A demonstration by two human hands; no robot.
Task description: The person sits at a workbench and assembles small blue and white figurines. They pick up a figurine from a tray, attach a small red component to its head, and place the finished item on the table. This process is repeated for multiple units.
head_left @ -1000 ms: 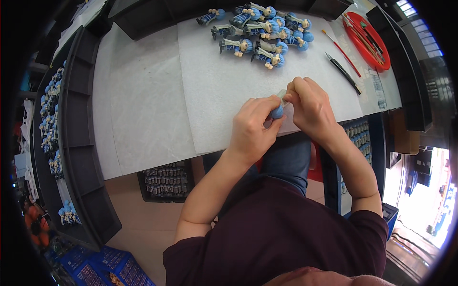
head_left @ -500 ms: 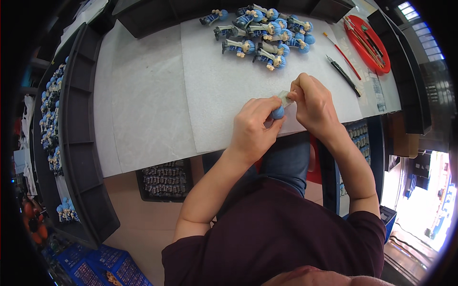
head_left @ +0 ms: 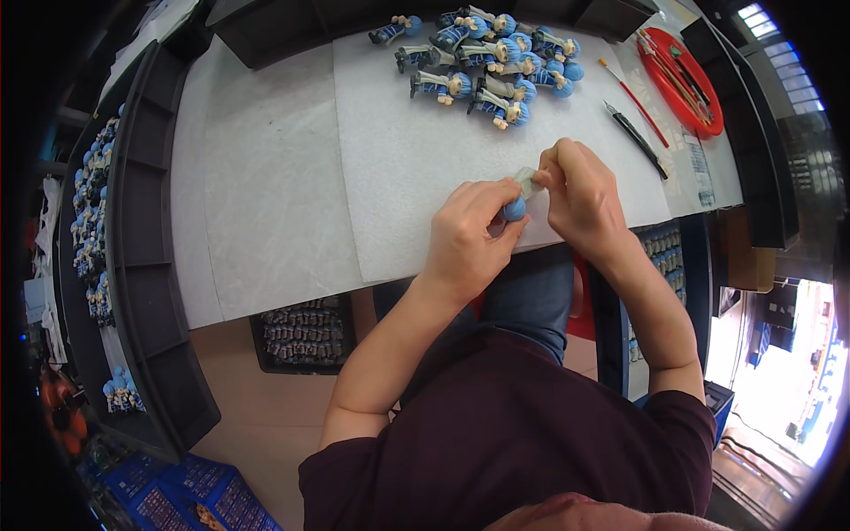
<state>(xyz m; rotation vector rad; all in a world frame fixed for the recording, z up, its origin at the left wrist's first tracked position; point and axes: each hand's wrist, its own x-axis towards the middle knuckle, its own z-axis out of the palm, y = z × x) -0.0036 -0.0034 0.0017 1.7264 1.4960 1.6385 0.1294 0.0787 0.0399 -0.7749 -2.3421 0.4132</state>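
Between my hands, over the front of the white sheet (head_left: 407,195), is a small figurine (head_left: 513,210) with a round blue head. My left hand (head_left: 469,230) grips it, the thumb and fingers around the head. A pale, whitish piece (head_left: 529,182) sticks up beside the head; I cannot tell whether it is cloth or part of the figurine. My right hand (head_left: 580,190) is closed, its thumb and forefinger pinching the edge of that pale piece. Most of the figurine's body is hidden by my fingers. Several blue-haired figurines (head_left: 505,57) lie in a heap farther back on the sheet.
To the right lie a craft knife (head_left: 636,139), a red-handled brush (head_left: 634,102) and a red tray (head_left: 651,71) holding tools. Black trays (head_left: 146,221) border the table at left and back. Below the table edge, another tray (head_left: 305,367) holds rows of small pieces.
The pale piece shows slightly more spread between my hands. Both hands keep their grips and have barely moved; the whole view has shifted a little.
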